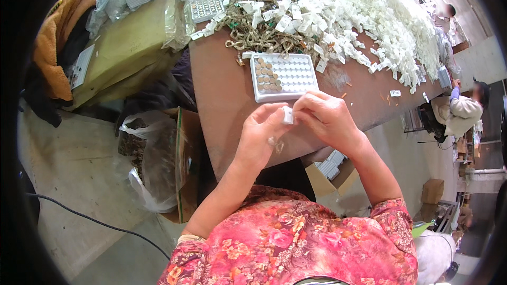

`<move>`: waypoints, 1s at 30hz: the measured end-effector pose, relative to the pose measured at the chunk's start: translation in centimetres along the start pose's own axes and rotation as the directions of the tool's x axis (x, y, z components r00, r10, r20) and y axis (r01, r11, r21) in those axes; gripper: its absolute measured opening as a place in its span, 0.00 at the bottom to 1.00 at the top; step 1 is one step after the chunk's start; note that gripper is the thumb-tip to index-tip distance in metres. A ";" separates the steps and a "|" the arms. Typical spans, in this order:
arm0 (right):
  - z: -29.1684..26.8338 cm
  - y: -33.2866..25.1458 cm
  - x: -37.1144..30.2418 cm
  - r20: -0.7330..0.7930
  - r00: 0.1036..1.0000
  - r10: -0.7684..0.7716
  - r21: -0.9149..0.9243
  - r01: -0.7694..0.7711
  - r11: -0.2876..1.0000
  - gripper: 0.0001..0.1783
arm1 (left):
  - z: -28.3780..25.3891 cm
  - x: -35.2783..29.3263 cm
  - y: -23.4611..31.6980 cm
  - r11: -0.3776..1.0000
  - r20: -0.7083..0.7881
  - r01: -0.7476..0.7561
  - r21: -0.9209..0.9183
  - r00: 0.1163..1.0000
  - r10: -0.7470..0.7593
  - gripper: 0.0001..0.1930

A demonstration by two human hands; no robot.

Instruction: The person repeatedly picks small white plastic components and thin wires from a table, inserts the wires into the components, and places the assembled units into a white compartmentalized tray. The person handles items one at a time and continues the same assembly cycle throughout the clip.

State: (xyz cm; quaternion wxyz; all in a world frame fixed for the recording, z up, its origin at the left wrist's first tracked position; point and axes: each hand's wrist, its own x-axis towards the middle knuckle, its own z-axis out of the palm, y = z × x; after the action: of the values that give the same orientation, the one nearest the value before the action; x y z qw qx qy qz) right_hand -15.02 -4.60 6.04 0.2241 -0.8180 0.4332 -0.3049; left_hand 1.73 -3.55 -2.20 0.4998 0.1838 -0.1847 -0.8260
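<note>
My left hand (257, 133) pinches a small white plastic piece (287, 115) between thumb and forefinger, above the table's near edge. Close against its right side are the bent fingertips of my right hand (328, 120); whether they grip the piece or something tiny is hidden. A small shiny loop (279, 147) hangs just below my left hand, too small to name. Just beyond both hands lies a white tray (285, 96) with rows of pockets. Round brownish discs (267, 75) fill several pockets on its left side, while the others show white.
A large heap of small white tags (338, 10) covers the far table, beside tangled brownish strands (264, 37). A second tray (207, 6) lies beyond. Below stand a plastic-lined box (153, 161) and a carton of white trays (331, 166). Another person (458, 108) sits at right.
</note>
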 end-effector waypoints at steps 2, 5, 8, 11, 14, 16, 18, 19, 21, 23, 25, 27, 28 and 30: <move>0.3 0.1 -0.3 -0.026 0.994 0.107 0.096 -0.104 0.990 0.04 | 0.1 0.0 0.1 1.000 0.000 -0.005 -0.018 1.000 0.005 0.10; 0.6 0.0 -0.6 -0.044 0.993 0.110 0.059 -0.107 0.992 0.04 | -0.1 -0.2 -0.2 0.999 0.006 -0.003 -0.035 1.000 0.003 0.10; 1.0 -0.5 -0.3 -0.063 0.998 0.008 -0.064 -0.012 0.998 0.04 | -0.4 -0.3 -0.6 0.998 0.011 -0.018 -0.068 1.000 0.018 0.09; 1.3 -1.3 -0.1 -0.050 0.997 -0.054 -0.141 0.046 0.989 0.04 | -0.6 -0.1 -0.6 0.999 0.015 -0.005 -0.038 1.000 0.006 0.10; 0.9 -1.9 0.1 0.006 0.999 -0.050 -0.169 0.051 0.984 0.05 | -0.3 0.2 -0.4 1.000 0.012 0.007 -0.003 1.000 -0.007 0.11; 0.3 -2.0 0.0 0.023 1.000 -0.009 -0.145 0.012 0.989 0.04 | 0.0 -0.2 -0.3 0.999 -0.008 0.015 0.050 1.000 -0.015 0.12; -0.4 -2.0 -0.4 0.005 1.000 0.007 -0.114 -0.007 0.993 0.04 | 0.6 -1.3 0.1 0.967 -0.006 -0.005 0.254 1.000 0.007 0.11; -0.8 -2.2 -1.0 -0.033 0.998 0.044 -0.047 -0.046 0.998 0.04 | 0.9 -2.1 0.6 0.911 0.018 -0.037 0.412 0.999 0.032 0.10; -1.3 -2.3 -2.2 -0.231 0.970 0.075 0.022 -0.072 0.997 0.05 | 2.1 -2.9 2.6 0.712 0.118 -0.172 0.681 0.985 0.124 0.07; -1.1 -2.3 -3.5 -0.418 0.892 0.171 0.175 -0.106 0.979 0.06 | 3.0 -0.3 7.0 -0.178 0.650 -0.654 0.736 0.607 0.456 0.05; -0.4 -2.0 -4.5 -0.375 0.891 0.257 0.128 -0.225 0.966 0.06 | 4.0 5.3 13.1 -0.398 0.784 -0.711 0.579 0.351 0.512 0.08; 0.3 -1.9 -5.7 -0.352 0.899 0.259 0.056 -0.256 0.965 0.05 | 4.0 10.2 18.7 -0.765 0.777 -0.246 0.595 0.420 0.469 0.26; 0.5 -1.9 -6.3 -0.369 0.892 0.259 0.049 -0.260 0.964 0.05 | 3.6 12.2 20.6 -0.793 0.780 -0.163 0.587 0.377 0.500 0.30; 0.6 -1.8 -7.5 -0.386 0.876 0.291 0.043 -0.298 0.954 0.04 | 1.5 13.7 22.3 -0.614 0.461 -0.008 0.789 0.668 0.584 0.22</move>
State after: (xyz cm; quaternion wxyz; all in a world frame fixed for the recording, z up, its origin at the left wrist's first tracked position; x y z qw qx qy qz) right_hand -16.89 2.70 4.46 0.1703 -0.6680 0.5909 -0.4191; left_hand 11.99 -25.26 8.37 0.3865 0.5609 -0.7313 0.0349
